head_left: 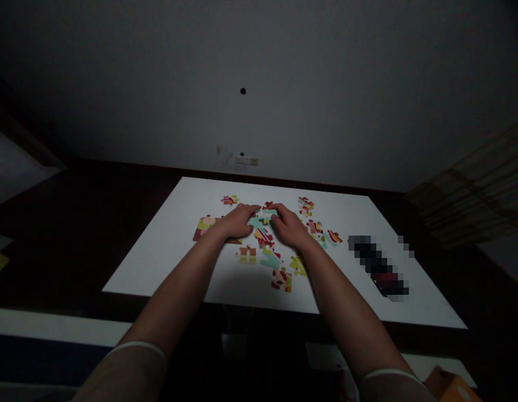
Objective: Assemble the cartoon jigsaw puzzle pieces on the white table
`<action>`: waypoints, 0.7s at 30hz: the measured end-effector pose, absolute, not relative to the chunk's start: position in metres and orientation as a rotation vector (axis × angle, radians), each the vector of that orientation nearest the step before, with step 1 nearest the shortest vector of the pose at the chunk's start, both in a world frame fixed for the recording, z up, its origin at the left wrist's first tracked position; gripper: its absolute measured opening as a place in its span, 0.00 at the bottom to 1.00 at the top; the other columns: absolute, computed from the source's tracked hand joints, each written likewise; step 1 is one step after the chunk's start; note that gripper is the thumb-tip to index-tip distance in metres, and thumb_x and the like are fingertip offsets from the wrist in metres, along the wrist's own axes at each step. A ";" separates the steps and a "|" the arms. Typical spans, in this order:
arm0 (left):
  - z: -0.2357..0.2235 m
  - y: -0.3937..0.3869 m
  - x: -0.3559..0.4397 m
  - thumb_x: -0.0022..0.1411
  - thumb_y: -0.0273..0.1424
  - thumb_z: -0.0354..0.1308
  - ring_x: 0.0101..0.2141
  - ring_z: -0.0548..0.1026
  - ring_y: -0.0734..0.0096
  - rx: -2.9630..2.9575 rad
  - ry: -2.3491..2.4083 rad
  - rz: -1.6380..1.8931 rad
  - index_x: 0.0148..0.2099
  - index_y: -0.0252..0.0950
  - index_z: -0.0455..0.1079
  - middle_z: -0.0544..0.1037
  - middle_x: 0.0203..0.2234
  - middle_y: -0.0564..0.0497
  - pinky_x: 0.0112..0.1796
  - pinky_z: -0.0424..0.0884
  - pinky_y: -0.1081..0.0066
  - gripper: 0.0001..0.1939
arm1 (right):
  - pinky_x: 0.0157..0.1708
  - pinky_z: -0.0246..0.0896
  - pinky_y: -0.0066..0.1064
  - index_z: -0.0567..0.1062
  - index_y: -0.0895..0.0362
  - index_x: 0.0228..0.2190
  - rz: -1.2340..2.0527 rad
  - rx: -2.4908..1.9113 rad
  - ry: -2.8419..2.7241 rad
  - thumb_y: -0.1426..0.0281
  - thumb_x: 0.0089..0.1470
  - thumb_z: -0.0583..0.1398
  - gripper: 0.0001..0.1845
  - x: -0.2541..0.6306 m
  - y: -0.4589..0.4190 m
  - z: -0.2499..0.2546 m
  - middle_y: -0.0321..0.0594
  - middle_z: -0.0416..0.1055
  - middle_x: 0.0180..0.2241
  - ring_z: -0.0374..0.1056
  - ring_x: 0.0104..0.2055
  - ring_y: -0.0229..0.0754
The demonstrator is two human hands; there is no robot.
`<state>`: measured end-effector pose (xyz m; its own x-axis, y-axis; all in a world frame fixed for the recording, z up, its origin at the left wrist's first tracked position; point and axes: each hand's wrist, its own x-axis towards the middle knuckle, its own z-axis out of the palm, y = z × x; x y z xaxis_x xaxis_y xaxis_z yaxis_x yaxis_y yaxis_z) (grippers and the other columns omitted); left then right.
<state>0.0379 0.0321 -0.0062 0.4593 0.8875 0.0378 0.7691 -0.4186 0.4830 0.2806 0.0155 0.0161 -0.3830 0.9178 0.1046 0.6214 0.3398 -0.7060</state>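
My left hand and my right hand lie curled close together on a white board, fingertips meeting over a teal jigsaw piece. Whether either hand grips that piece is hard to see. Several colourful cardboard jigsaw pieces surround my hands. A pink and yellow piece lies partly under my left palm's side, and a red and cream piece sits nearest the board's front edge. Others are scattered toward the far edge and right.
A pixelated dark elongated object lies on the right of the board. The board rests on a dark tabletop. A wall with a small switch plate stands behind. A woven blind hangs at right; an orange box sits bottom right.
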 end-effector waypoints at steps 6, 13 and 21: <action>-0.006 0.031 0.037 0.57 0.22 0.62 0.64 0.75 0.51 2.284 1.303 0.493 0.76 0.38 0.68 0.77 0.64 0.41 0.69 0.70 0.57 0.43 | 0.68 0.65 0.44 0.73 0.47 0.65 0.720 -1.445 -2.208 0.75 0.67 0.55 0.29 0.275 0.016 0.011 0.45 0.75 0.68 0.71 0.68 0.50; 0.003 0.027 0.044 0.62 0.27 0.65 0.54 0.80 0.51 2.075 1.233 0.717 0.45 0.39 0.81 0.83 0.49 0.44 0.62 0.74 0.54 0.09 | 0.65 0.70 0.47 0.75 0.48 0.57 0.954 -1.244 -1.807 0.67 0.69 0.57 0.18 0.271 0.021 0.001 0.45 0.79 0.60 0.75 0.64 0.54; -0.003 0.034 0.059 0.58 0.32 0.67 0.41 0.83 0.61 1.423 1.229 1.169 0.42 0.40 0.71 0.84 0.39 0.49 0.48 0.81 0.61 0.11 | 0.48 0.78 0.45 0.74 0.50 0.58 0.920 -1.352 -1.493 0.61 0.68 0.59 0.19 0.270 0.024 0.005 0.44 0.79 0.41 0.77 0.45 0.53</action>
<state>0.0594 0.0339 -0.0026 0.0610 0.9933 0.0983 0.1482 -0.1064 0.9832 0.2705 0.0244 0.0046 -0.0031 0.9911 0.1333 0.3264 0.1270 -0.9367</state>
